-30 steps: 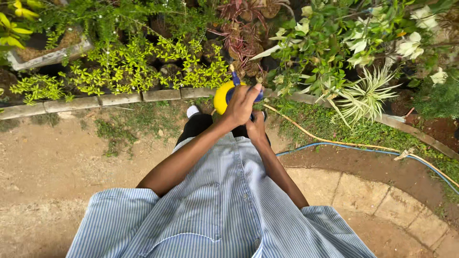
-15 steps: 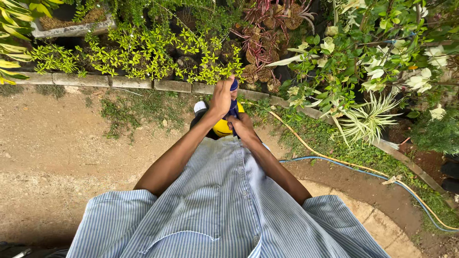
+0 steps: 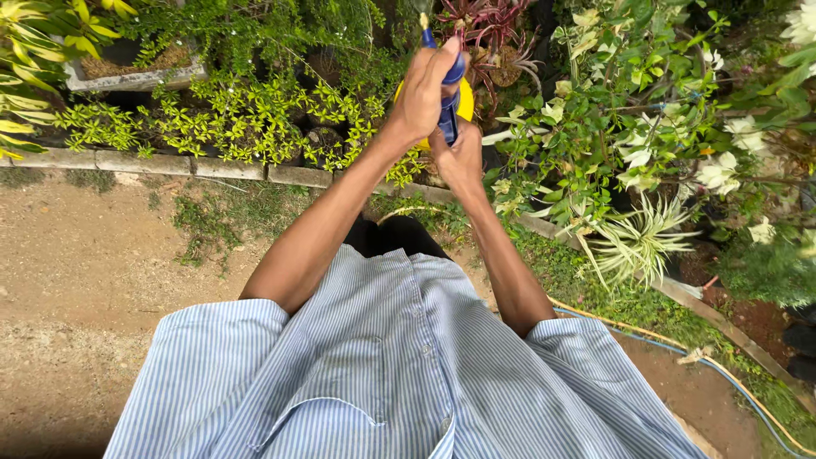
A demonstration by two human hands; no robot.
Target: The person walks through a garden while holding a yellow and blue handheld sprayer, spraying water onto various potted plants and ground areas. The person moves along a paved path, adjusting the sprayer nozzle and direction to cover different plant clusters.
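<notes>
Filling the upper part of the view is a garden bed with low yellow-green shrubs, edged by a row of stone kerb blocks. On the right side of it grow white-flowered plants and a spiky pale green plant. Below the bed lies bare sandy ground with small grass patches. A striped blue shirt covers the lower middle of the view, and both bare arms reach forward from its short sleeves. A thin hose, yellow and blue, runs along the ground at the lower right. A grey concrete planter stands at the upper left among leaves. The spray bottle, with yellow body and blue top, is held out above the bed edge, in front of a reddish plant. The left hand is closed around the blue top of it. The right hand is closed on the bottle from below, touching the left hand.
</notes>
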